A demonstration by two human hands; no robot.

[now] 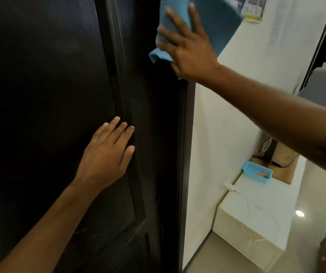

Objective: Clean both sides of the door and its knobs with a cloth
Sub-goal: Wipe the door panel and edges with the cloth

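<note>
The dark door (50, 95) fills the left. The right hand (187, 48), fingers straight and spread, presses the blue cloth (213, 18) flat against the door's upper right part, near its edge. The left hand (107, 154) lies flat on the panel lower down, fingers straight, holding nothing

This looks like a lived-in home, seen from a hallway or room entrance. A dark panelled wooden door (60, 95) meets a cream plastered wall (227, 125) with a calendar (253, 9) hanging high on it. A low white ledge (256, 217) runs along the foot of that wall; a small blue plastic tray (245, 168) sits near its far end, and a white cable (244, 200) trails over its top. Glossy floor tiles (311, 194) reflect a ceiling light, and a doorway at the far right opens onto another room
</note>
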